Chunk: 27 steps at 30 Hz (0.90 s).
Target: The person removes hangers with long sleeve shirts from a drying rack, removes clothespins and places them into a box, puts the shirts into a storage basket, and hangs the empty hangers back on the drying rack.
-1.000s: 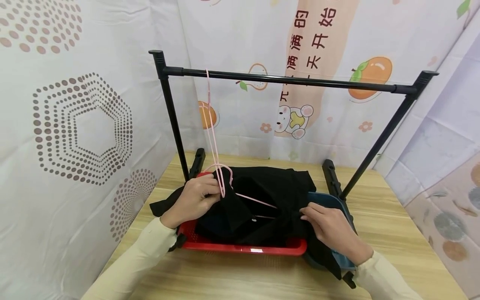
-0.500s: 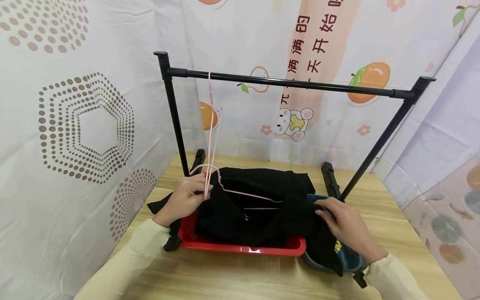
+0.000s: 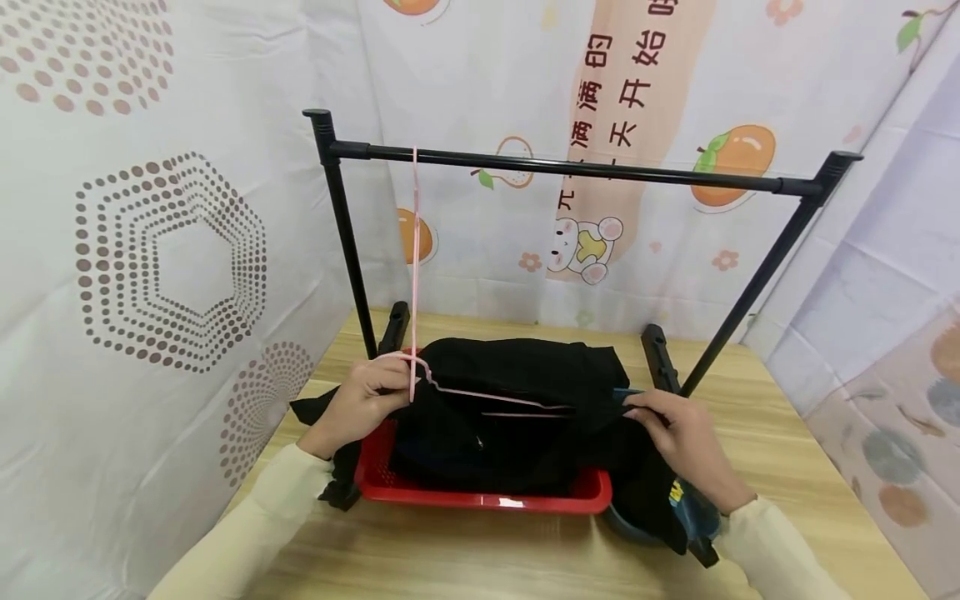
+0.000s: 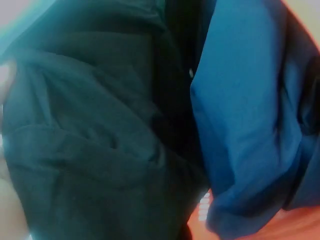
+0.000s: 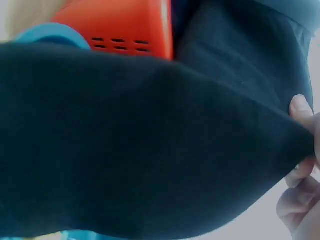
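A black shirt [image 3: 517, 358] lies spread over the red basket [image 3: 487, 502], a small button or fastener showing at its opening. Inside it sits a pink hanger [image 3: 487, 394], whose curved hook comes up beside my left hand [image 3: 362, 406]. That hand pinches the shirt near the hook; whether it also grips the hanger is hard to tell. My right hand [image 3: 678, 437] pinches the shirt's other side between thumb and fingers, and in the right wrist view the cloth [image 5: 150, 150] stretches from these fingertips. Another pink hanger [image 3: 416, 250] hangs edge-on from the rail, just in front of my left fingers.
The black clothes rack [image 3: 555, 167] spans the wooden table, its feet standing behind the baskets. A blue basin [image 3: 701, 512] with something yellow sits at the right, partly under the shirt. Dark blue cloth [image 4: 245, 110] lies in the red basket. Printed curtains surround the table.
Both hands have shifted: the left slightly leftward, the right outward to the right. The shirt is pulled wider over its hanger. The hanger on the rail has turned edge-on.
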Each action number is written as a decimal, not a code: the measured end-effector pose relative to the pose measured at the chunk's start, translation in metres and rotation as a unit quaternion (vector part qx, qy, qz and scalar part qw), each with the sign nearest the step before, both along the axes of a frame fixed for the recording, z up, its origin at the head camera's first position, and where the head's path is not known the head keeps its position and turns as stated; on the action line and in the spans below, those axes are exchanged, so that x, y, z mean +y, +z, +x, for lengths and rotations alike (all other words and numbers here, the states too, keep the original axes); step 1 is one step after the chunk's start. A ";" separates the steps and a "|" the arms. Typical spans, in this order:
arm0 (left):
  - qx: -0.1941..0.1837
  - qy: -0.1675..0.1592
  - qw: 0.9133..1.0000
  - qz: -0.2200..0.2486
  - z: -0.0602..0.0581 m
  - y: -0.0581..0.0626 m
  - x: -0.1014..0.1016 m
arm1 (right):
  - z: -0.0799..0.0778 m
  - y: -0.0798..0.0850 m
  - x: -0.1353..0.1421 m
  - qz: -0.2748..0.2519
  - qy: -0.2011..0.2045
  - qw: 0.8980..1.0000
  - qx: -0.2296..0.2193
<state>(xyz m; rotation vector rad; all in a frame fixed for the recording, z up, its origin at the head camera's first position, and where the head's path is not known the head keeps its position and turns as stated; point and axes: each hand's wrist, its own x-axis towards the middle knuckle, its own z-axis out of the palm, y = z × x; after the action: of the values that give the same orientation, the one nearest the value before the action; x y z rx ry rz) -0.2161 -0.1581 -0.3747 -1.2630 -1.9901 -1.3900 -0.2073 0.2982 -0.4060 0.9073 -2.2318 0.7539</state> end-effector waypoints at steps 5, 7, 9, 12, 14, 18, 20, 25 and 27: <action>0.003 -0.027 1.000 0.000 -0.001 0.000 0.002 | -0.007 0.002 0.002 0.006 -0.056 0.998 -0.039; -0.003 -0.022 1.000 -0.005 -0.001 0.001 0.003 | -0.004 0.002 -0.001 0.006 -0.072 0.997 -0.021; -0.021 -0.005 1.000 -0.003 0.001 0.002 0.003 | 0.000 0.004 -0.005 -0.005 -0.079 0.997 0.014; -0.030 0.018 0.999 -0.003 0.003 0.003 0.002 | 0.006 0.008 -0.014 -0.022 -0.046 0.996 0.070; -0.025 0.029 0.999 -0.001 0.003 0.004 0.002 | 0.009 0.010 -0.022 -0.013 -0.021 0.997 0.078; -0.015 0.035 0.999 -0.001 0.002 0.007 0.003 | 0.009 0.007 -0.035 0.040 -0.048 0.996 0.063; -0.009 0.034 0.999 -0.007 0.003 0.008 0.004 | 0.008 0.005 -0.038 0.055 -0.080 0.993 0.062; -0.005 0.021 1.000 -0.020 0.005 0.007 0.006 | 0.001 0.002 -0.040 -0.008 -0.091 0.995 0.050; -0.019 0.014 1.000 -0.016 0.005 0.006 0.006 | -0.001 0.003 -0.039 -0.052 -0.078 0.995 0.033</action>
<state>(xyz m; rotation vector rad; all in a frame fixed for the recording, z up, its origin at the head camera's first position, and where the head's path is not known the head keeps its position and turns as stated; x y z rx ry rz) -0.2107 -0.1525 -0.3686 -1.2260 -2.0545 -1.3846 -0.2081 0.2590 -0.4030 0.6890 -2.1563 0.7487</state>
